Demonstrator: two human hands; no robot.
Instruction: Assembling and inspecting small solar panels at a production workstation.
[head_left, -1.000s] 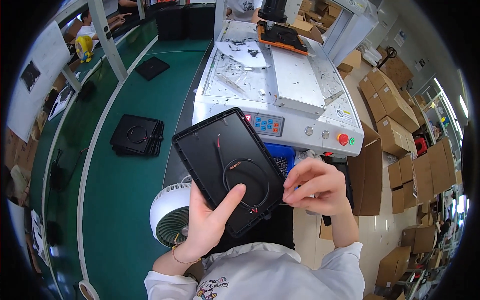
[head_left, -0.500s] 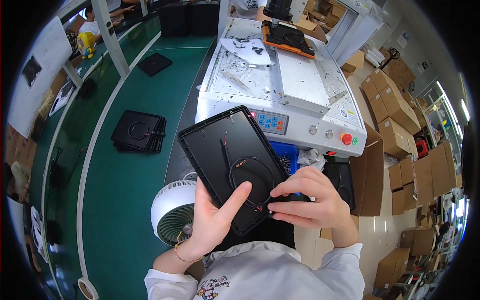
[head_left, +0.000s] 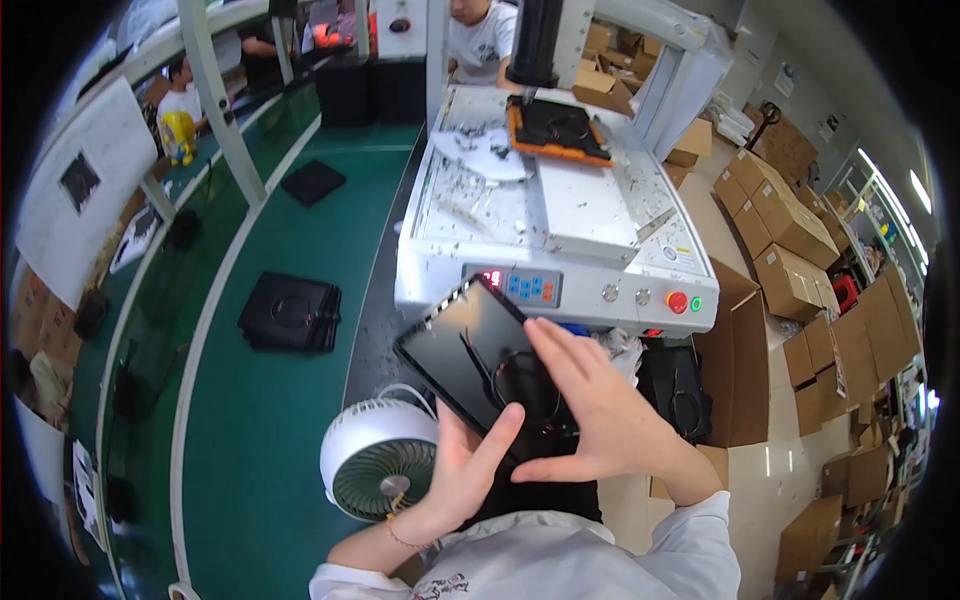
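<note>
Panel [head_left: 450, 355] is up in the air, tilted, top end toward the machine [head_left: 430, 288], off the tabletop [head_left: 255, 450]. L hand [head_left: 462, 475] grips it at the lower L edge: thumb on the face, other fingers behind, mostly hidden. R hand [head_left: 610, 420] is open, fingers stretched along the R edge, thumb spread well below; I can't tell if the tips touch the rim or just hover. Black wire [head_left: 479, 362] lies on the face, looped low w/ one end up top; R hand hides part of it from me. To do this well IMO: firm but light L grip, L thumb clear of the loop so nothing tugs the wire; R fingers on the rim, not the glossy face, to avoid smudges; low tilt so the loop doesn't slide. I'd want R hand angled out a bit, view of the lower end is blocked rn. Watch clearance: fan [head_left: 375, 460] is near the L wrist, and the panel's top corner looks close to the machine front, depth unclear, so no wide swings.
</note>
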